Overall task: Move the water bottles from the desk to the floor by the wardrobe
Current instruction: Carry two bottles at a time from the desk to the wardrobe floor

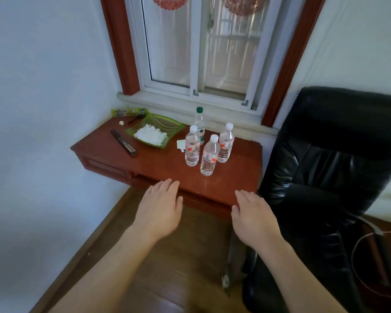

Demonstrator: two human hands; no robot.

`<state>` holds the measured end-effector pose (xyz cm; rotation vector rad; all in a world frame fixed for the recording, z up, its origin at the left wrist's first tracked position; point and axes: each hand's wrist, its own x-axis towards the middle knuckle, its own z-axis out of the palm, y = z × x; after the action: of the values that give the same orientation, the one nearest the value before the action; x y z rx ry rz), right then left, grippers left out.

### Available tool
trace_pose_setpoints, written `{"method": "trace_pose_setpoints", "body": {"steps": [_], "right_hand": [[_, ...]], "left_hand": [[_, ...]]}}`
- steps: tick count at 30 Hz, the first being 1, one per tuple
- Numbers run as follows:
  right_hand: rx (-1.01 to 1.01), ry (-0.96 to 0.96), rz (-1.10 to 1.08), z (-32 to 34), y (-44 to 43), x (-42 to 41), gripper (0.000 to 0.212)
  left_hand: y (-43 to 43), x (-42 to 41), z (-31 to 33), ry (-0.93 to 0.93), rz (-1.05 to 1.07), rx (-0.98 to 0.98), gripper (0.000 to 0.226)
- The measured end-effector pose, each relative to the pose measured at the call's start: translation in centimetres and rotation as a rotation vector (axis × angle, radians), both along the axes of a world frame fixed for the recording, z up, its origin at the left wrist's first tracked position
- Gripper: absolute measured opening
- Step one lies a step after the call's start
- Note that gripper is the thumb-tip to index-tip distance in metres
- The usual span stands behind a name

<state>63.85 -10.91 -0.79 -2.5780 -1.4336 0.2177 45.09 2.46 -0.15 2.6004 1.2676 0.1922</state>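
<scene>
Three clear water bottles with white caps stand upright on the red-brown desk (230,177): the left bottle (192,146), the front bottle (210,155) and the right bottle (225,143). Behind them stands a taller bottle with a green cap (199,124). My left hand (160,207) and my right hand (252,213) hover palm down at the desk's front edge, fingers extended, holding nothing. Both hands are well short of the bottles. No wardrobe is in view.
A green dish (176,128) with white powder sits at the desk's back left, beside a dark stick-like object (123,142) and small items. A black leather chair (330,168) stands close on the right. Wooden floor (190,256) lies below; a window is behind the desk.
</scene>
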Motion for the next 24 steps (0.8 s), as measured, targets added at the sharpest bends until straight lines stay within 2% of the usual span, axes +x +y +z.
{"method": "trace_pose_setpoints", "body": {"steps": [8,13,24], "right_hand": [[0.043,0.037,-0.045,-2.9,8.1,8.3,0.055],[0.087,0.153,-0.066,-4.1,12.6,13.6,0.056],[0.161,0.416,-0.228,-6.7,22.5,22.6,0.075]], "left_hand": [[9.6,8.4,-2.7,-0.021,-0.064,-0.003,0.055],[14.1,13.3,-3.3,-0.083,-0.071,-0.064,0.058],[21.3,22.4,-8.3,-0.255,-0.071,-0.426,0.089]]}}
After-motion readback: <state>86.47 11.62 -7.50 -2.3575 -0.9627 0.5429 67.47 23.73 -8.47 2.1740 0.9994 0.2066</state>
